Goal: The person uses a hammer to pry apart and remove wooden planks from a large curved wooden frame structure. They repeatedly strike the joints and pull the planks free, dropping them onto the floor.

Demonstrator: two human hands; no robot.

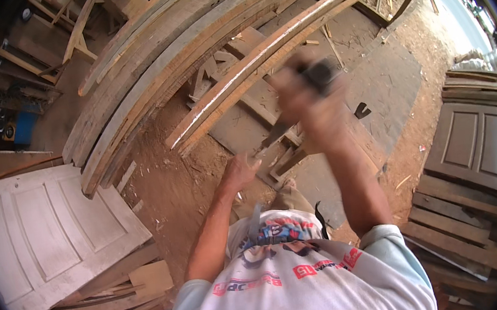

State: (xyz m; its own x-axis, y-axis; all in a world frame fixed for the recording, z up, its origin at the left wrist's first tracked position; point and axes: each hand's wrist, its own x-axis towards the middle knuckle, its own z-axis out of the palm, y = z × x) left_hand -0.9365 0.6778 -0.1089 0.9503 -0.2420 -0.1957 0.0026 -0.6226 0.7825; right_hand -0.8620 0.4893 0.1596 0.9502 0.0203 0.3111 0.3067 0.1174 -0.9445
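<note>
My right hand (312, 97), raised and smeared by motion, is closed round the dark handle (320, 78) of what looks like a handsaw. Its dark, tapering blade (280, 128) slants down and left toward my other hand. Low at the left of the blade's tip, my left hand (241, 171) has its fingers curled and its thumb pointing at the tip. Whatever those fingers grip is hidden. Beside them lies a small wooden frame of short pieces (288, 160), close to my feet.
A long beam with a white-marked edge (251, 63) runs away to the far right. Stacked thick planks (160, 67) lie at left. A pale panelled door (50, 230) is at left, another door (478, 146) at right. A dark V-shaped piece (362, 110) lies on a grey sheet (396, 88).
</note>
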